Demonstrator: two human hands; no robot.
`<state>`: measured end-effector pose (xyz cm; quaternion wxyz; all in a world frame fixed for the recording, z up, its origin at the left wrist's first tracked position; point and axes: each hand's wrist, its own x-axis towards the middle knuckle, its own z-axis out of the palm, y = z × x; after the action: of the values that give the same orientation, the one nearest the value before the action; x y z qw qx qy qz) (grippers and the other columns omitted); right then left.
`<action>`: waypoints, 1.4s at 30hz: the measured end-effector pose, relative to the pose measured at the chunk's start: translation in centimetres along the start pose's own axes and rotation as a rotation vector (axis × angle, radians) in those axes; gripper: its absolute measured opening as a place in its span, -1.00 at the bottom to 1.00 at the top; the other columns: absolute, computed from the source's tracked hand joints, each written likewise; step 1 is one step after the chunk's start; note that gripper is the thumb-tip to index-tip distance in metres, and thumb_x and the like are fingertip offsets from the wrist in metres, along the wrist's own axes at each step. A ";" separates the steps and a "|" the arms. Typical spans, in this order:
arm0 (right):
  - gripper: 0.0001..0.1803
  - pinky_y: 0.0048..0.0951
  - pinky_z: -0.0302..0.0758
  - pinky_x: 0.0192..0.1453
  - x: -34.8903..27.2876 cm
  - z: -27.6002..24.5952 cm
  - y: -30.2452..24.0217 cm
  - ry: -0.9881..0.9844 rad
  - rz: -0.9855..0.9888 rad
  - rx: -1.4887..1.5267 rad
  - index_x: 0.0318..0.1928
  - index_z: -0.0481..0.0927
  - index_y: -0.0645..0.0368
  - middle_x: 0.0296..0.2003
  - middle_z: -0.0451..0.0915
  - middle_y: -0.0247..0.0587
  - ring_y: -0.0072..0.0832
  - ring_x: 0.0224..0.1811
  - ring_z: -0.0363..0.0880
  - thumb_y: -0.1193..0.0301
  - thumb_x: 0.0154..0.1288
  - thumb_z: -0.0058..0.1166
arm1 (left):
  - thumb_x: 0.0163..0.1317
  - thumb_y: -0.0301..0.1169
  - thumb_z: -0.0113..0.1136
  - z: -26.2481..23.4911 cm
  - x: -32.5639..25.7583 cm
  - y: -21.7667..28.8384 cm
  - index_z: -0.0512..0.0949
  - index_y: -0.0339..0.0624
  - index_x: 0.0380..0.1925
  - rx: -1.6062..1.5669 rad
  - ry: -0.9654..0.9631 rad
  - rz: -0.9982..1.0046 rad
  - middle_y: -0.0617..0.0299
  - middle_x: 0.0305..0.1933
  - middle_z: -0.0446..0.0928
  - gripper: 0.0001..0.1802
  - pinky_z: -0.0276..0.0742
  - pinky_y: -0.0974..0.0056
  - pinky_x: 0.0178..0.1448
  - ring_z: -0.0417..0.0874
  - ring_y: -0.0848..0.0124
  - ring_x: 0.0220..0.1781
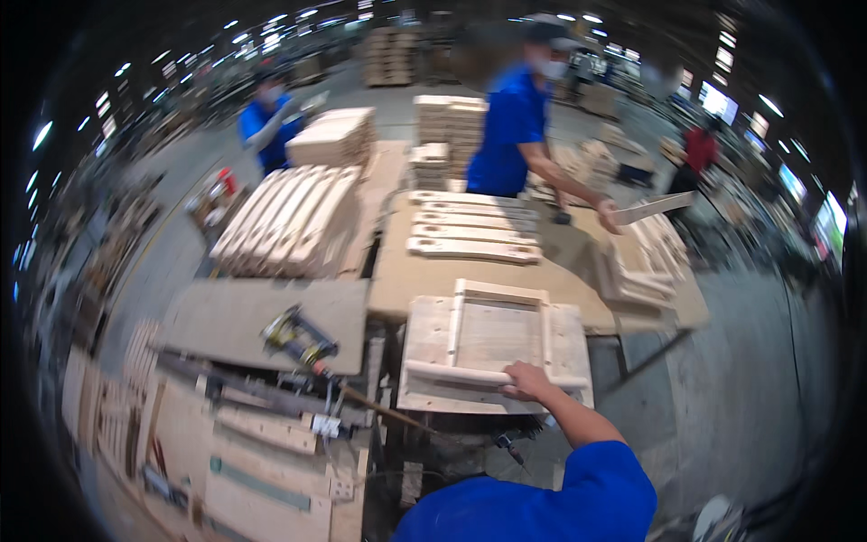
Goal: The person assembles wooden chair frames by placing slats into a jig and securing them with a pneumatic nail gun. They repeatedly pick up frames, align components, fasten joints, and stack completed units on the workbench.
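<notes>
My right hand (524, 381) comes in from the lower right in a blue sleeve, its fingers closed over the right part of a pale wooden rail (456, 374). This rail lies along the near side of a flat wooden board (569, 339). Beyond it, other wooden strips form a three-sided frame (501, 292) on the board. My left hand is out of sight.
Notched wooden slats (474, 246) lie on the brown worktable (397, 271), with a taller slat stack (289, 212) to the left. A power tool (298, 339) rests on a grey board. Across the table a co-worker (510, 126) holds a curved wooden piece (655, 208).
</notes>
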<state>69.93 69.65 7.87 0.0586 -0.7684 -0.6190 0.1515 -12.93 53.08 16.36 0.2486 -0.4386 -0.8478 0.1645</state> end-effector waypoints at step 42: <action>-0.60 -0.43 0.61 -0.36 5.1 7.1 -56.0 -0.771 -0.471 1.001 0.10 0.56 0.18 -0.29 0.61 -0.32 -0.57 -0.43 0.60 0.22 0.46 0.37 | 0.24 -0.38 0.35 -0.6 0.0 14.7 0.61 0.09 0.00 -1.123 -0.294 0.317 0.09 -0.12 0.67 -0.68 0.50 -0.08 0.15 0.71 0.03 0.07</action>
<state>16.47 86.59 15.85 0.2143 -0.3840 -0.6019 0.6666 -2.82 61.36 9.57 -0.1682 -0.5965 -0.7549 -0.2146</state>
